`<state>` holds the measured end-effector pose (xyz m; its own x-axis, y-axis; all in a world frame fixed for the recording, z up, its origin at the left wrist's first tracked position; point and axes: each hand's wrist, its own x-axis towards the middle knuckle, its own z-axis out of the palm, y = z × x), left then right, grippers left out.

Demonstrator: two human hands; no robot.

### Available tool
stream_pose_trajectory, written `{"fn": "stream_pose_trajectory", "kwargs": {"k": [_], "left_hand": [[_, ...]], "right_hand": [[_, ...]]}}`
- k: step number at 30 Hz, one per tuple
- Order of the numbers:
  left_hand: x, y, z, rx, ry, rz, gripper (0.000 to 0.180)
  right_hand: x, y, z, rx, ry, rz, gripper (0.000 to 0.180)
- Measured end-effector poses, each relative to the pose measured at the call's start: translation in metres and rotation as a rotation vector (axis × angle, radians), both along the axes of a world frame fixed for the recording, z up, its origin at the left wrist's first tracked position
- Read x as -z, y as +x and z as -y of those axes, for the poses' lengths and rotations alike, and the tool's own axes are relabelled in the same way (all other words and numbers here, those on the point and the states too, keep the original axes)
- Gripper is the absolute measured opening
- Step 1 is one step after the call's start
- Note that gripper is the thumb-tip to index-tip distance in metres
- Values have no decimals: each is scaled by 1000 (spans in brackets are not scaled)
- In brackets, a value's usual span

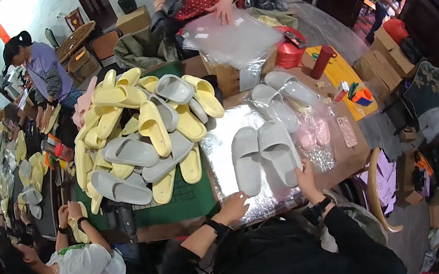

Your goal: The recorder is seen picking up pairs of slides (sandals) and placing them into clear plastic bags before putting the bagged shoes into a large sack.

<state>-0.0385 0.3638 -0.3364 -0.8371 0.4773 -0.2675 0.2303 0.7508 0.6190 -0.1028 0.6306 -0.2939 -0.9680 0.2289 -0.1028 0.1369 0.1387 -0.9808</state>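
A pair of grey slide slippers [247,161] lies on a shiny silver sheet [219,137] in front of me, toes pointing away. My left hand [232,208] is beside the heel of the left slipper, its fingers stretched toward it; whether the fingertips touch is hard to tell. At the heel of the right slipper [279,153], my right hand [308,181] pinches the outer edge. Just beyond lies another grey pair [272,105] in clear plastic, with small pink slippers [312,132] to the right, also in plastic.
A big heap of yellow and grey slippers [152,127] covers the green mat [197,212] at left. A pink-cased phone [347,132], a red canister [291,50] and an orange tape roll [362,97] sit at right. Across the table, a person's hand [223,10] rests on plastic bags [232,34].
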Motion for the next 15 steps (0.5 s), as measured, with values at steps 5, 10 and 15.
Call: {"fn": "stream_pose_trajectory", "kwargs": {"k": [5, 10, 15], "left_hand": [[2, 11, -17, 80, -163, 36, 39], [15, 15, -26, -9, -201, -15, 38], [7, 29, -28, -8, -253, -58, 51]], "right_hand": [[14, 2, 3, 53, 94, 19, 32], [69, -3, -4, -136, 306, 225, 39], [61, -5, 8, -102, 234, 127, 35]]}}
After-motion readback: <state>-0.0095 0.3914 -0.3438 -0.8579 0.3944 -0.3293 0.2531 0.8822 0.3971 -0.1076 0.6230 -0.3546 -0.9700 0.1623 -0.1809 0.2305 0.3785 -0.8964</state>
